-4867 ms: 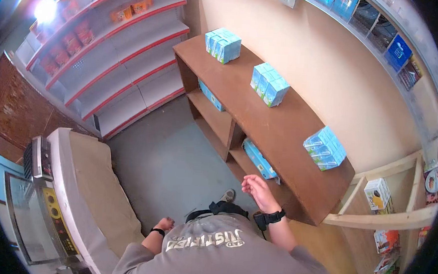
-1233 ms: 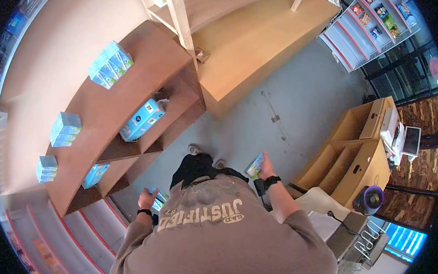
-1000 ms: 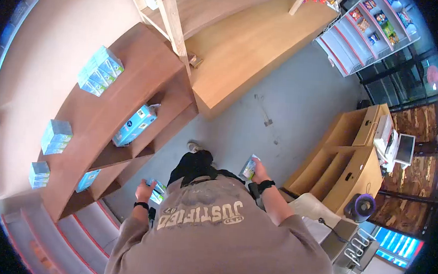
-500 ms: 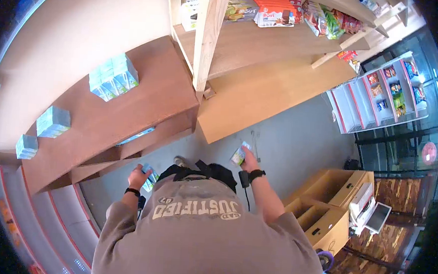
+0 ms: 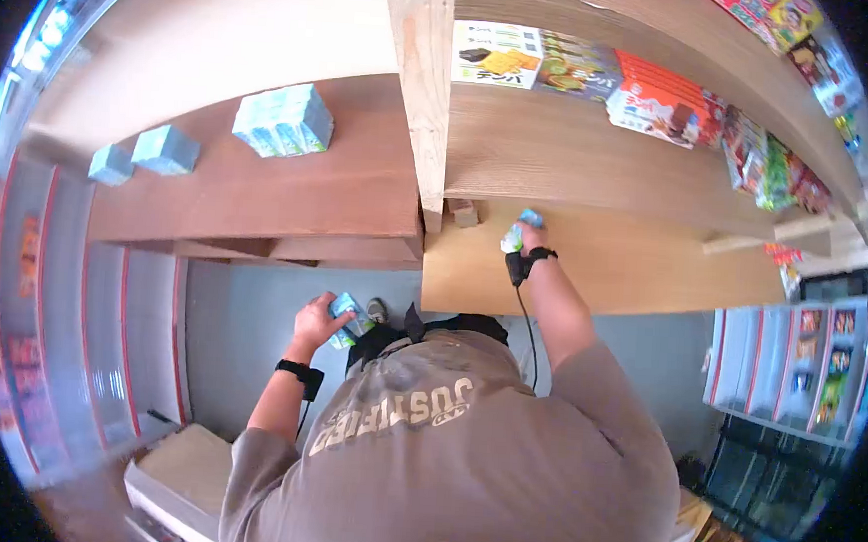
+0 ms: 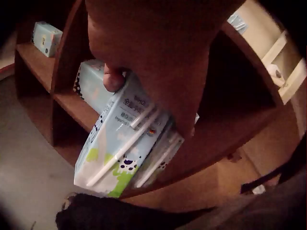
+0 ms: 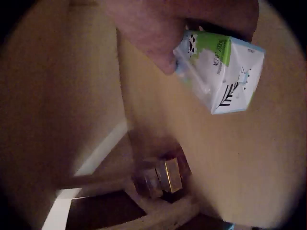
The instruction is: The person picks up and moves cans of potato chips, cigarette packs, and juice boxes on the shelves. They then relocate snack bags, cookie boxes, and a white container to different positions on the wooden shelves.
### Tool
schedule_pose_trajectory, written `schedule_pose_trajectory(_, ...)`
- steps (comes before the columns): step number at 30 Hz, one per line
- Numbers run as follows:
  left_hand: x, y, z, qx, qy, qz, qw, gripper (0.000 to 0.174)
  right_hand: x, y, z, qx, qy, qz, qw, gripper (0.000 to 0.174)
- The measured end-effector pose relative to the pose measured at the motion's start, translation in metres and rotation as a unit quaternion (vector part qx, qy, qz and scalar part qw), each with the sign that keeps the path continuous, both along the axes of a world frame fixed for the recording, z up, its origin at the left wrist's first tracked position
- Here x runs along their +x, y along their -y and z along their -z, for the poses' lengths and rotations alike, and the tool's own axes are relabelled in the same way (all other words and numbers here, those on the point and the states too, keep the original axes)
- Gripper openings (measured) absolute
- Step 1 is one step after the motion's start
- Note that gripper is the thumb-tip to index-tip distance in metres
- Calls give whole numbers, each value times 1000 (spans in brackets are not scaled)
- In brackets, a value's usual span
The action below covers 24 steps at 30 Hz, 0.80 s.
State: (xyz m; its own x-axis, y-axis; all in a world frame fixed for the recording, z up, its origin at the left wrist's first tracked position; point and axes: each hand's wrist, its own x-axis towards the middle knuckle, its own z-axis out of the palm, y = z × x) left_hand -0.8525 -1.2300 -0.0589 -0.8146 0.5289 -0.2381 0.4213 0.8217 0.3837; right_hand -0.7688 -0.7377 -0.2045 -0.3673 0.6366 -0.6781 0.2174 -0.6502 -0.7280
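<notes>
My left hand (image 5: pixel 317 321) grips two light-blue milk cartons (image 6: pixel 120 148) side by side, each with a straw on its side, as the left wrist view shows. It hangs low, in front of the brown shelf unit. My right hand (image 5: pixel 533 239) holds a single milk carton (image 7: pixel 218 72) of the same kind, its white and green end pointing away from the palm in the right wrist view. In the head view this hand and carton overlap the light wooden counter (image 5: pixel 613 272). Part of the carton is covered by the fingers.
Three blocks of milk cartons (image 5: pixel 284 121) stand along the brown shelf top (image 5: pixel 349 191). Beside a wooden post (image 5: pixel 421 81), a shelf bears snack boxes (image 5: pixel 497 56) and red packets (image 5: pixel 658 101). A small brown box (image 5: pixel 464 212) sits on the counter near the post.
Both hands held nothing 4.9 s ago; both hold milk cartons now. The view has turned to face the wooden shelves. The right hand has reached forward over the counter.
</notes>
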Motion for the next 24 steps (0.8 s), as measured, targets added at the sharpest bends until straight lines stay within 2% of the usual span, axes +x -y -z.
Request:
schedule_pose_trajectory(1, 11, -12, -10, -4, -4, -17, 1000, 57, -22, -40, 67, -25, -55, -130, 990, 33)
schedule_pose_trajectory(2, 20, -24, -20, 1, 10, -20, 1000, 56, -33, -17, 24, 144, -124, -25, 982, 27)
schedule_pose_trajectory(3, 29, -35, -29, 5, 24, -21, 999, 56, -53, -29, 13, 47, 22, -97, 994, 25)
schedule_pose_trajectory(4, 38, -44, -38, 14, 16, -17, 1000, 55, -53, -23, 10, 41, 22, -108, 993, 25)
schedule_pose_trajectory(6, 53, -60, -47, 25, 4, -27, 999, 55, -51, -15, 9, 220, 24, -163, 961, 25)
schedule_pose_trajectory(8, 61, -78, -59, 29, -1, -26, 999, 56, -51, -6, 3, 395, 22, -201, 896, 26)
schedule_pose_trajectory(10, 63, -94, -55, 45, 6, -36, 998, 57, -56, 5, -10, 559, 17, -229, 797, 26)
schedule_pose_trajectory(11, 65, -101, -54, 58, 15, -45, 997, 58, -32, 36, -95, 314, -135, -345, 874, 32)
schedule_pose_trajectory(12, 65, -109, -54, 56, 19, -47, 997, 58, -15, 55, -121, 189, -124, -461, 858, 42)
schedule_pose_trajectory(14, 60, -132, -55, 82, 36, -13, 996, 58, 15, 88, -125, 107, -204, -582, 780, 62)
schedule_pose_trajectory(16, 55, -155, -52, 92, 52, 7, 994, 58, 36, 103, -130, 150, -218, -656, 707, 65)
schedule_pose_trajectory(17, 54, -167, -51, 101, 64, 26, 992, 58, 41, 106, -141, 142, -203, -676, 694, 63)
schedule_pose_trajectory(19, 52, -189, -51, 96, 94, 30, 990, 58, 46, 105, -119, 117, -231, -674, 692, 59)
schedule_pose_trajectory(20, 52, -200, -52, 137, 101, 39, 985, 58, 51, 100, -116, 118, -229, -673, 693, 59)
schedule_pose_trajectory(22, 51, -215, -50, 181, 82, 65, 978, 59, 61, 85, -116, 103, -201, -629, 744, 53)
schedule_pose_trajectory(23, 51, -218, -50, 182, 83, 68, 977, 59, 65, 76, -115, 105, -199, -627, 746, 53)
schedule_pose_trajectory(24, 52, -219, -49, 130, 78, 65, 986, 58, 70, 65, -114, 77, -189, -571, 795, 49)
